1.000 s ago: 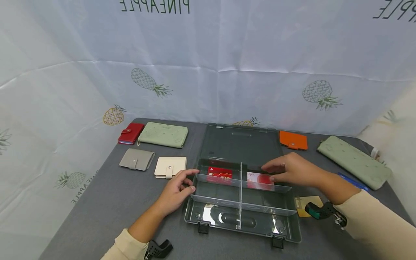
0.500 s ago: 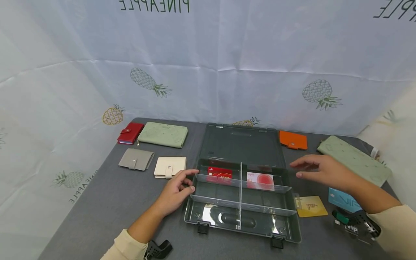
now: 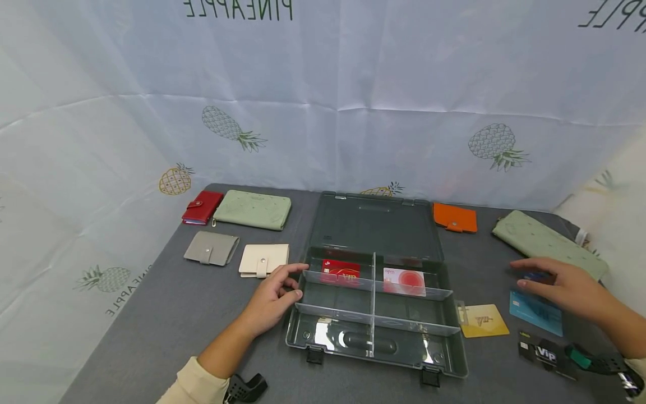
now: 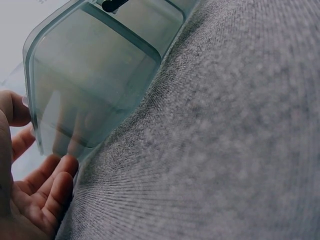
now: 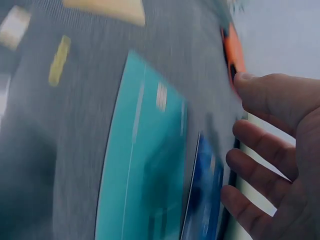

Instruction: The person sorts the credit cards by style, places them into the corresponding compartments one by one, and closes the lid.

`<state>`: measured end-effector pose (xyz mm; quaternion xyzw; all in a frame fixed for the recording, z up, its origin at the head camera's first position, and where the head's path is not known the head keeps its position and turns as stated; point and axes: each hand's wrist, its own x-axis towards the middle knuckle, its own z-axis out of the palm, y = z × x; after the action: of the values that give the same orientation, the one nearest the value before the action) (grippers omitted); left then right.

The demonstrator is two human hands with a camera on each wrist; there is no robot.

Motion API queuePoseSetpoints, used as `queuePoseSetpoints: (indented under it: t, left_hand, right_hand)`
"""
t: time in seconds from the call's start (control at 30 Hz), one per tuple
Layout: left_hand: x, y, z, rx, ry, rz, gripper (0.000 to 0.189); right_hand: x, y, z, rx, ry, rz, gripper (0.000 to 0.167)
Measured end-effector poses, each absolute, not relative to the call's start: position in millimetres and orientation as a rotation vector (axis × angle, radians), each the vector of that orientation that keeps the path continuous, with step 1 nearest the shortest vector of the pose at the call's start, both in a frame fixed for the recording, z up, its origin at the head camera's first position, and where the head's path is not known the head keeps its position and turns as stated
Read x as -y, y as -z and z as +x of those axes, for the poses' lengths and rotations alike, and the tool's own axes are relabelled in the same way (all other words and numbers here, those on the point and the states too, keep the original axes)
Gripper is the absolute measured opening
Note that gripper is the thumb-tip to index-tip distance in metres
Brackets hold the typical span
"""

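My left hand (image 3: 272, 298) rests at the left side of a dark translucent divided box (image 3: 333, 311), its fingertips right at the rim. In the left wrist view, the fingers lie loosely bent along the wall of the box (image 4: 95, 75). Inside the box, a red VIP card (image 3: 341, 271) lies in the back left compartment and a pink card (image 3: 405, 280) in the back right one. My right hand (image 3: 570, 286) hovers with spread fingers over a light blue card (image 3: 536, 312). A dark blue card (image 5: 202, 185) sits beside it, partly hidden by that hand in the head view.
Right of the box lie a gold card (image 3: 484, 321) and a black VIP card (image 3: 542, 353). Behind them are an orange wallet (image 3: 455, 217) and a green wallet (image 3: 550, 241). Red (image 3: 203, 206), green (image 3: 252, 209), grey (image 3: 212, 248) and cream (image 3: 264, 259) wallets stay at the left.
My right hand has let go of the pink card in the back right compartment and moved right, over the blue cards. The left hand keeps its place at the box.
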<state>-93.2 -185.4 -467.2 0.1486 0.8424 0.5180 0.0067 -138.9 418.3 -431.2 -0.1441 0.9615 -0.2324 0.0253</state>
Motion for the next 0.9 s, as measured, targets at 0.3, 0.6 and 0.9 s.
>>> queuePoseSetpoints:
  t: [0.3, 0.6, 0.9]
  left_hand:
    - [186, 468, -92, -2.639, -1.614, 0.450, 0.053]
    - [186, 467, -92, -2.647, -1.604, 0.437, 0.053]
    - [185, 470, -93, -2.644, -1.606, 0.445, 0.053]
  right_hand:
    - [-444, 446, -135, -3.085, 0.636, -0.382, 0.042]
    - [-434, 446, -132, -3.197, 0.417, -0.387, 0.036]
    - [-434, 448, -135, -3.197, 0.397, -0.432, 0.041]
